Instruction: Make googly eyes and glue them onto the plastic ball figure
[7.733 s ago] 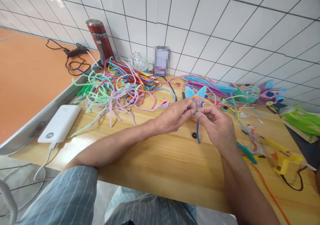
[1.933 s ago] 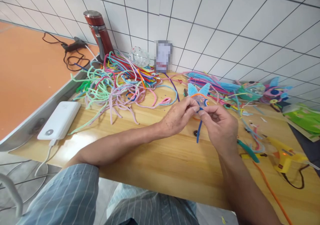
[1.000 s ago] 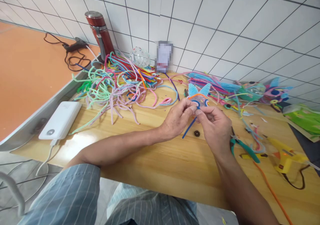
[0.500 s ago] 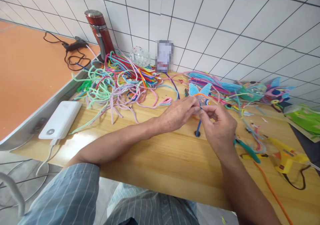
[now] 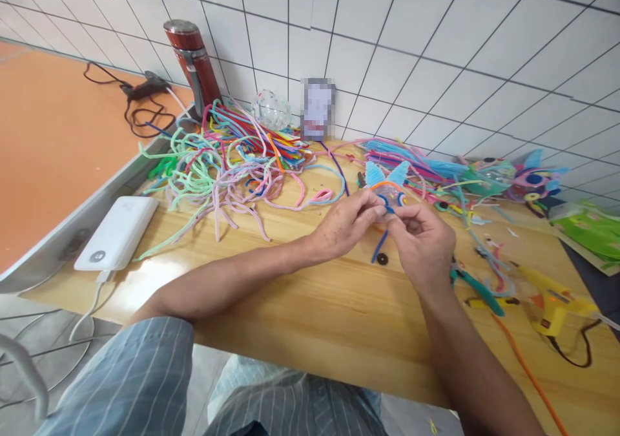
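Between my two hands is a blue pipe cleaner (image 5: 380, 247), its loose end hanging down toward the tabletop. My left hand (image 5: 351, 221) pinches it with thumb and forefinger. From the other side my right hand (image 5: 420, 239) grips it too, fingertips close to the left ones. Right behind the fingers stands a clear craft figure (image 5: 396, 190) with light blue fuzzy ears, an orange band and ringed round pieces like eyes; the hands hide its lower part. A small black disc (image 5: 382, 259) lies on the wood just below the hanging end.
A heap of pipe cleaners (image 5: 232, 165) spreads at the left, by a red thermos (image 5: 194, 68) and a white power bank (image 5: 116, 232). A phone (image 5: 318, 108) leans on the tiled wall. Teal-handled pliers (image 5: 479, 290) and a yellow glue gun (image 5: 555, 300) lie at the right.
My hands have shifted slightly, and more of the blue pipe cleaner shows between the fingertips. Its hanging end has swung left, off the black disc.
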